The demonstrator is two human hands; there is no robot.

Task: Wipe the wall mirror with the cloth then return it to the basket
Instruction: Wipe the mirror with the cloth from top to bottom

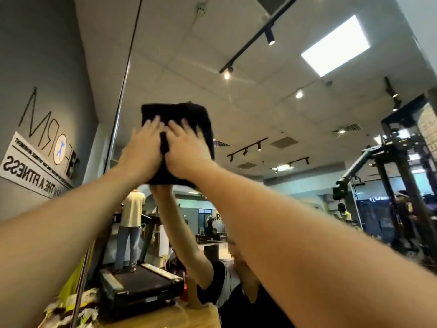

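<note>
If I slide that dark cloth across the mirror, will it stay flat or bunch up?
Probably soft and floppy: the dark cloth is folded, already creased between the left hand and right hand. It likely bunches unless both flat palms keep pressing. Looks light.

Black cloth (177, 114) — grey wall (42, 55), white ceiling (189, 43)

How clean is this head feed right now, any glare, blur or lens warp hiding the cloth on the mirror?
Head view: wide-angle warp bends the forearms and ceiling lines; bright ceiling light panel blows out white; right-side gym rack is smeared and soft; folded black cloth reads as a dark, detail-less block, pressed flat on the wall mirror by left hand and right hand; no glare covers the cloth.
</note>
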